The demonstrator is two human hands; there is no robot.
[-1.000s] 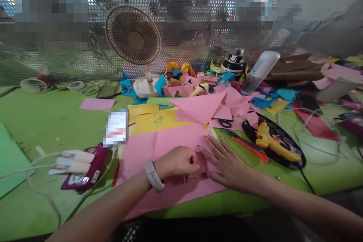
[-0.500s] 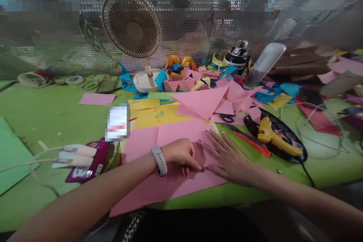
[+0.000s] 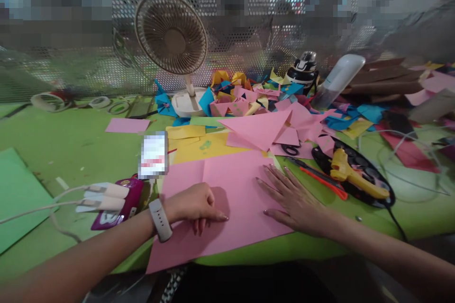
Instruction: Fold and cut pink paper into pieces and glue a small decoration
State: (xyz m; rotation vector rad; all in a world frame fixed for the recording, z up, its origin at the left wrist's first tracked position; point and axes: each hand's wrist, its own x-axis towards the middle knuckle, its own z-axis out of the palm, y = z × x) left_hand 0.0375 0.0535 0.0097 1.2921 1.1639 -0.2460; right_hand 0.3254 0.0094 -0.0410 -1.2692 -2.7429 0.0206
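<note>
A large pink paper sheet (image 3: pixel 227 184) with a fold crease lies on the green table (image 3: pixel 71 147) in front of me. My left hand (image 3: pixel 194 206), a pale watch on its wrist, rests on the sheet's left half with fingers curled and one fingertip pressing along the paper. My right hand (image 3: pixel 291 196) lies flat on the sheet's right edge, fingers spread and stretched out. Neither hand lifts the paper.
A small fan (image 3: pixel 174 42) stands at the back. Behind the sheet lie yellow paper (image 3: pixel 199 147), a pile of folded coloured paper pieces (image 3: pixel 256 104) and scissors (image 3: pixel 289 149). A yellow glue gun (image 3: pixel 350 175) lies on a black tray at right, beside an orange cutter (image 3: pixel 320 180). A purple device with plugs (image 3: pixel 113 199) sits left.
My left hand has slid leftward along the pink sheet, away from my right hand. My right hand stays flat on the sheet's right part.
</note>
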